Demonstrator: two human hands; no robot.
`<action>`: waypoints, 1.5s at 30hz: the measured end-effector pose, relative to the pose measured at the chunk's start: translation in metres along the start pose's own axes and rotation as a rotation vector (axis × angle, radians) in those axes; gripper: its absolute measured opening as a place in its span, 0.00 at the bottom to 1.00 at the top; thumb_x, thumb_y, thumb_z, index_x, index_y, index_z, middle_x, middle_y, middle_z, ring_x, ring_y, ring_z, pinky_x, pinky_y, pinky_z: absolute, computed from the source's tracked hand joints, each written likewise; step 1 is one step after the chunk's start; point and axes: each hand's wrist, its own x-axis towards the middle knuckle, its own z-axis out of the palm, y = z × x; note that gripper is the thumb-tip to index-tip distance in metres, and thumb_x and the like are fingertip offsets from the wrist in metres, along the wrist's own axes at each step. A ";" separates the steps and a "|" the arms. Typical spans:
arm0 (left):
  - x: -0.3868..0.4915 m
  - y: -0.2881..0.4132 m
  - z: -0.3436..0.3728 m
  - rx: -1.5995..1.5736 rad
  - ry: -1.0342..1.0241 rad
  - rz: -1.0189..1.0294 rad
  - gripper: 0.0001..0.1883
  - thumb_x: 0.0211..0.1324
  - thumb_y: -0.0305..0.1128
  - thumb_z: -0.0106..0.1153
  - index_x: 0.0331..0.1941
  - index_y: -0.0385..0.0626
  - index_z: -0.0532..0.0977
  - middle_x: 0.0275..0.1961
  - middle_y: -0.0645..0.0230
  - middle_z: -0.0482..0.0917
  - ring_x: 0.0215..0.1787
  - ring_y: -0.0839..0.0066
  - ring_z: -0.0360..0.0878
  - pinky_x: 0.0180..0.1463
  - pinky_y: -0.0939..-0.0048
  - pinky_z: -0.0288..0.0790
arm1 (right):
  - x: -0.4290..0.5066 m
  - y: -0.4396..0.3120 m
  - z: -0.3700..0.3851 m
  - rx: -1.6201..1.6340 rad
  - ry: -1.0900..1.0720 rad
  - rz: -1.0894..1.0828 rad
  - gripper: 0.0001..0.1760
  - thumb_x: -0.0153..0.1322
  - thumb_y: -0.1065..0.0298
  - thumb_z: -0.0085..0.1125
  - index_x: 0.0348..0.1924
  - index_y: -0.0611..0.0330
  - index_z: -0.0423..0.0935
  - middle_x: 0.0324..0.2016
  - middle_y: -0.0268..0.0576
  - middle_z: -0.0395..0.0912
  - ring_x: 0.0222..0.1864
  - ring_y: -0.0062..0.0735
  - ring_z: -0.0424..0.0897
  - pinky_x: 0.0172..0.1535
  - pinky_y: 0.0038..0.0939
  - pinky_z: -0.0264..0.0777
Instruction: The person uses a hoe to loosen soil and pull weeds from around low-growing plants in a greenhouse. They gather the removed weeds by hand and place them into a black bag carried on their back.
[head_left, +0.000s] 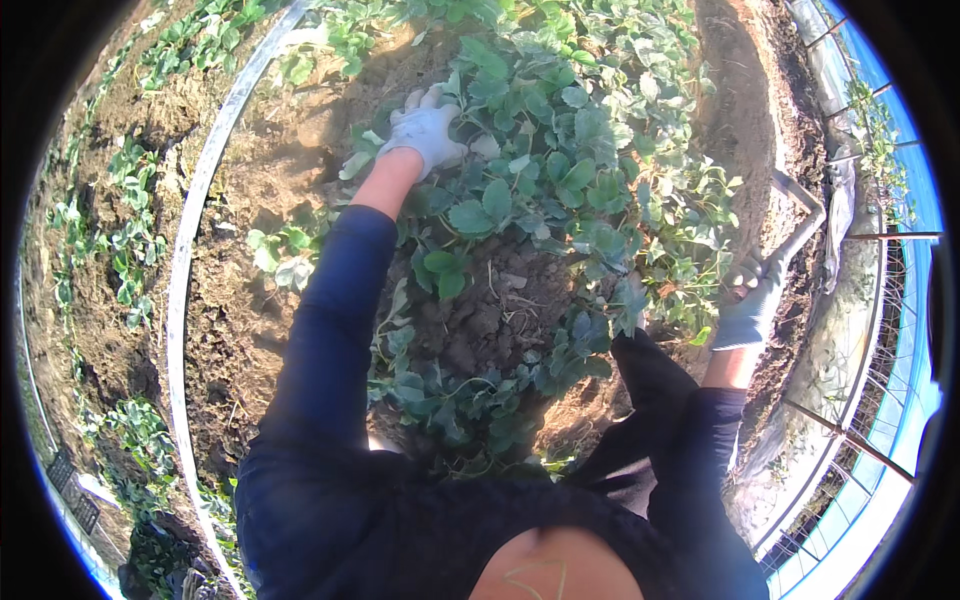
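My left hand (424, 129), in a pale work glove, reaches out to the left edge of a dense bed of leafy strawberry plants (517, 142). Its fingers are spread over the soil and touch the outer leaves; whether any stem is held is hidden. On the right, my right hand (752, 289), gloved too, is closed around the handle of a small hand tool (802, 229) with a bent metal end. That tool lies over the soil beside the bed's right edge. A patch of dark loose soil (487, 315) shows among the plants below my left hand.
A long pale strip (180, 277) curves along the soil on the left, with more plant rows (131, 225) beyond it. To the right run plastic sheeting (832, 352), metal rods and wire mesh (889, 352), and blue sheeting (919, 180). My dark-clothed leg (652, 375) is beside the bed.
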 end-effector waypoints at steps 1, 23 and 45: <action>-0.002 -0.002 0.000 0.002 -0.057 0.028 0.36 0.47 0.49 0.70 0.63 0.57 0.73 0.75 0.62 0.60 0.78 0.55 0.51 0.74 0.47 0.55 | -0.001 0.004 0.003 -0.054 -0.024 -0.024 0.22 0.78 0.46 0.53 0.36 0.59 0.71 0.16 0.23 0.58 0.13 0.11 0.57 0.15 0.17 0.54; -0.041 -0.033 -0.049 -0.020 -0.165 -0.095 0.27 0.56 0.43 0.65 0.57 0.45 0.71 0.51 0.54 0.83 0.57 0.53 0.80 0.57 0.55 0.73 | -0.017 0.026 0.025 -0.364 -0.071 -0.072 0.25 0.79 0.44 0.51 0.40 0.61 0.74 0.20 0.26 0.64 0.16 0.14 0.60 0.17 0.18 0.56; -0.089 -0.007 -0.039 -0.581 -0.503 0.251 0.21 0.61 0.46 0.56 0.49 0.41 0.78 0.41 0.55 0.84 0.42 0.62 0.81 0.50 0.62 0.74 | -0.021 0.033 0.032 -0.417 -0.118 -0.036 0.26 0.78 0.44 0.52 0.39 0.63 0.77 0.20 0.25 0.65 0.16 0.13 0.60 0.18 0.16 0.56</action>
